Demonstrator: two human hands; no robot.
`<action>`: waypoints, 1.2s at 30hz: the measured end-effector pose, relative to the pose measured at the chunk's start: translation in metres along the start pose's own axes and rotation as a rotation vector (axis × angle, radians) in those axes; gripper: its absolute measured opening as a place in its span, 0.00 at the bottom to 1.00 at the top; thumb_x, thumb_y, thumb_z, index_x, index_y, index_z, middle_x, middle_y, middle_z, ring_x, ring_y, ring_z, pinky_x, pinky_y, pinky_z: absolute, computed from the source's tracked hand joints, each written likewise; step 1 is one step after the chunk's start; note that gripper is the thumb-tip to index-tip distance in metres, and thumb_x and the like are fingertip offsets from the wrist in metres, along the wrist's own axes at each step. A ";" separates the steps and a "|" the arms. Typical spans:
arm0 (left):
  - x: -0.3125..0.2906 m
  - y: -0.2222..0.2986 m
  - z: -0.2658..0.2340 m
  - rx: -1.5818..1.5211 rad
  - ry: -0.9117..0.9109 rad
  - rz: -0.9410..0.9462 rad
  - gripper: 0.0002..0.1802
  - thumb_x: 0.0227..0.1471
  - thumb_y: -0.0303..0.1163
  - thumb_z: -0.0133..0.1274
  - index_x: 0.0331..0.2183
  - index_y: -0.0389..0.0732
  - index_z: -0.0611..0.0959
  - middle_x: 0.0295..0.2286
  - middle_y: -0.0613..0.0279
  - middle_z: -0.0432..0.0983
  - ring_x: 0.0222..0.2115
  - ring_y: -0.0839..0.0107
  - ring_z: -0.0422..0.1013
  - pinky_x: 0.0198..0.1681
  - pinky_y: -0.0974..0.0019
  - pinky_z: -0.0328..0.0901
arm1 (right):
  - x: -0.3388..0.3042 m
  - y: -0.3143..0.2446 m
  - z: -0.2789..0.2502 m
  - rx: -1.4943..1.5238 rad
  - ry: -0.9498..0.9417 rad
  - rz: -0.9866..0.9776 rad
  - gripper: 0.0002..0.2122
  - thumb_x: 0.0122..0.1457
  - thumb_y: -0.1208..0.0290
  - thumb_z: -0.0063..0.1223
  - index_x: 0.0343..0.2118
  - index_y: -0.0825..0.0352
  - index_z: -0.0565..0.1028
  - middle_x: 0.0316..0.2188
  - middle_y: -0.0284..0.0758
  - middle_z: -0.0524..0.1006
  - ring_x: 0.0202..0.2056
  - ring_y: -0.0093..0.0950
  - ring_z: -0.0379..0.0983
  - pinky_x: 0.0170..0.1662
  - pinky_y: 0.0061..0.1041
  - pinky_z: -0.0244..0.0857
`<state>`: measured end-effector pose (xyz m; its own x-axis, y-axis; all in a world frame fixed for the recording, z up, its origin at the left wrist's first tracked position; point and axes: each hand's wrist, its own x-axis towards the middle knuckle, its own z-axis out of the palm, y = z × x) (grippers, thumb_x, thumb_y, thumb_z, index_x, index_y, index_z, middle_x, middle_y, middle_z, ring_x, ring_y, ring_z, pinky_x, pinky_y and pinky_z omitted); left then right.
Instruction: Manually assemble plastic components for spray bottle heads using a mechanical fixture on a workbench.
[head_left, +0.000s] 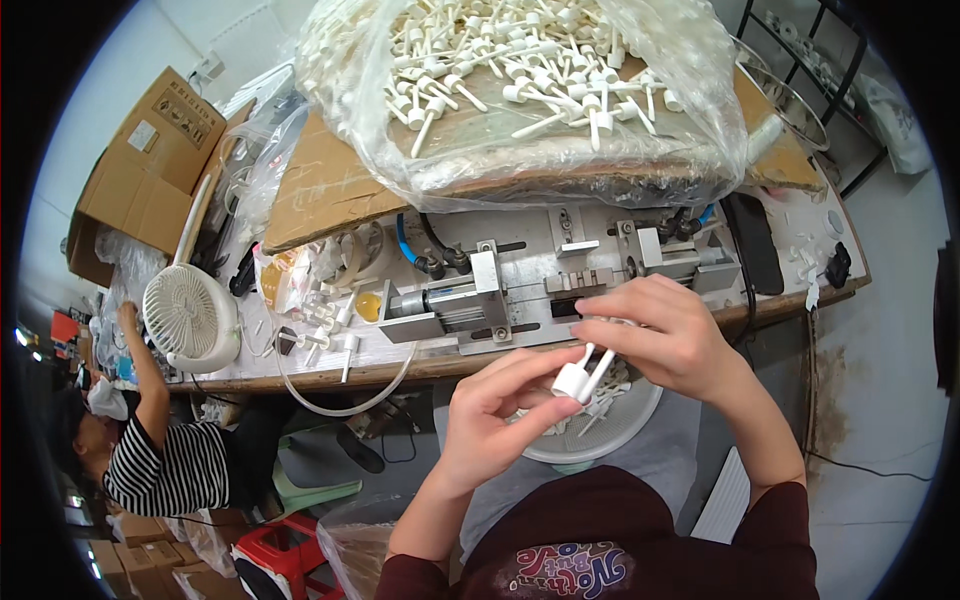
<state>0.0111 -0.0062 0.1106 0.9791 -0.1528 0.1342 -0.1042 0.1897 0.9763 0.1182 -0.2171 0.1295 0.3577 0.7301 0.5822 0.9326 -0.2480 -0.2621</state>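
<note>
My left hand (505, 415) pinches a small white plastic cap with a stem (570, 381) between thumb and fingers. Close against it runs a slim white plastic rod (599, 376), whose upper end reaches the curled fingers of my right hand (665, 335). Those fingers partly hide what lies in their grip. Beneath both hands sits a round white basket (640, 420) with several white plastic pieces in it. Just beyond my hands stands a metal bench fixture with a left cylinder (455, 305), a right cylinder (680, 258) and a small slotted block (580, 281) between them.
A big clear bag (450, 170) of capped white stems lies on cardboard (325, 185) behind the fixture. On the bench are a white fan (190, 315), a looped hose (345, 411) and a black phone (755, 245). A person in a striped shirt (170, 465) works at the left, near a red stool (285, 555).
</note>
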 end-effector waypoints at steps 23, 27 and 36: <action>0.051 -0.039 0.008 1.385 0.083 0.416 0.12 0.44 0.27 0.60 0.35 0.37 0.85 0.43 0.57 0.81 0.17 0.71 0.73 0.24 0.69 0.66 | -0.027 -0.041 0.013 1.078 0.565 0.752 0.16 0.53 0.88 0.57 0.47 0.77 0.74 0.56 0.47 0.65 0.53 0.39 0.73 0.48 0.25 0.76; 0.052 -0.034 0.010 1.385 0.070 0.405 0.10 0.45 0.26 0.59 0.34 0.35 0.85 0.42 0.54 0.81 0.16 0.73 0.74 0.23 0.70 0.66 | -0.028 -0.042 0.020 0.682 0.458 0.680 0.17 0.51 0.87 0.60 0.46 0.76 0.76 0.49 0.44 0.71 0.48 0.33 0.77 0.44 0.24 0.77; 0.054 -0.017 -0.002 1.150 -0.008 0.339 0.09 0.47 0.30 0.61 0.34 0.39 0.85 0.37 0.59 0.82 0.19 0.71 0.76 0.24 0.69 0.68 | -0.029 -0.032 0.023 0.121 0.370 0.480 0.15 0.46 0.82 0.66 0.39 0.70 0.79 0.43 0.40 0.77 0.40 0.29 0.78 0.39 0.25 0.75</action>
<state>0.0661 -0.0161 0.1014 0.8709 -0.2694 0.4111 -0.4559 -0.7554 0.4707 0.0775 -0.2157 0.1037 0.7489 0.2798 0.6006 0.6594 -0.4045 -0.6337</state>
